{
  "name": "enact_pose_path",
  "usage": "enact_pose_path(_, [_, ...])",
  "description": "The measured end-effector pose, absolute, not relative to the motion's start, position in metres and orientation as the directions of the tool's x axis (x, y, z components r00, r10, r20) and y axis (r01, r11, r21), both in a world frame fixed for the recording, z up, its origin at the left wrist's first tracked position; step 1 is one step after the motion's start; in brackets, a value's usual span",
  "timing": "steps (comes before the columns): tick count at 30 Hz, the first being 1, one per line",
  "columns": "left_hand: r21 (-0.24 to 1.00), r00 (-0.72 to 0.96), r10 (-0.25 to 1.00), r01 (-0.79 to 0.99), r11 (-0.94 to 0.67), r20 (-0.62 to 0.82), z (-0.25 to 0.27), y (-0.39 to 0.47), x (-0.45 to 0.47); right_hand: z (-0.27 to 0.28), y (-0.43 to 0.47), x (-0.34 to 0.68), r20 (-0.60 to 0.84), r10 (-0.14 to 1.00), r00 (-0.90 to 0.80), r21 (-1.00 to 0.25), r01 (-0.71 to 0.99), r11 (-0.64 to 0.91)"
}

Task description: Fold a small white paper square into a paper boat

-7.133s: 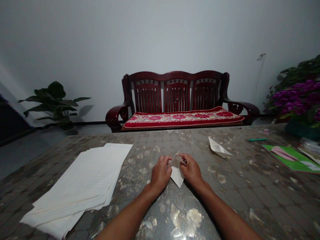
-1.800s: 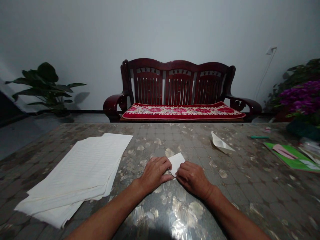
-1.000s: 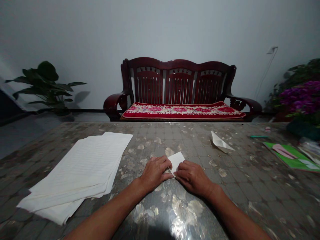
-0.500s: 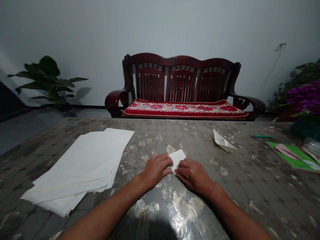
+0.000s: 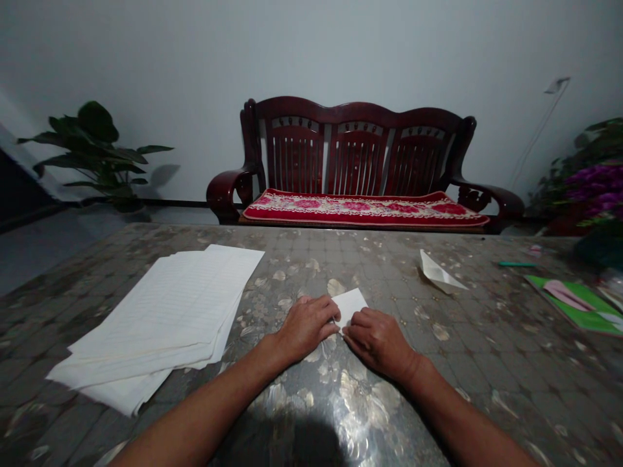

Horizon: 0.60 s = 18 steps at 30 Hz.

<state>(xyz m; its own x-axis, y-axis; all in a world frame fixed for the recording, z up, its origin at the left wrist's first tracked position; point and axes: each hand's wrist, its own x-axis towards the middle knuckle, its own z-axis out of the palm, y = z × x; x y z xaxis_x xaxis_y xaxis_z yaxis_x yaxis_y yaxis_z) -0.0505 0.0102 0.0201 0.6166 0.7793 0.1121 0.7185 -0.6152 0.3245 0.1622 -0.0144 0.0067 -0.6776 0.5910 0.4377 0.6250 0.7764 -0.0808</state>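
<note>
Head view: small white folded paper (image 5: pixel 351 303) sits mid-table, well in from the far edge of the table (image 5: pixel 487 363); near edge out of frame. Left hand (image 5: pixel 310 324) closed on its left side, thumb by the bottom corner; right hand (image 5: pixel 377 337) closed on its lower right side, fingers curled. Hands just beside each other, apart; the paper's far corner sticks out beyond both. Paper stack (image 5: pixel 163 311) toward the left edge, sheets uneven, gap between it and left hand. Paper boat (image 5: pixel 440 275) toward the far edge, right of the hands, touching neither. Green pen (image 5: pixel 516 264) near the far right corner; green sheet (image 5: pixel 581 318) nearer the right edge, pink piece (image 5: pixel 568 295) on it, well apart from right hand. Wooden bench (image 5: pixel 357 155) beyond the far edge.
</note>
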Motion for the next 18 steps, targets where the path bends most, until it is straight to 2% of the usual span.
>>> enact_pose_path(8, [0.286, 0.594, 0.799, 0.752, -0.593, 0.095, 0.024, 0.009, -0.046, 0.008, -0.02, 0.157, 0.414, 0.628, -0.659, -0.083, 0.659, 0.747])
enact_pose_path(14, [0.306, 0.58, 0.811, 0.76, -0.573, 0.077, 0.027, 0.007, -0.045, 0.018, -0.019, 0.16, 0.32, 0.639, -0.7, -0.15, 0.628, 0.764])
enact_pose_path(18, [0.323, 0.576, 0.814, 0.757, -0.567, 0.078, 0.028, 0.008, -0.045, 0.016, -0.016, 0.165, 0.316, 0.654, -0.688, -0.21, 0.621, 0.755])
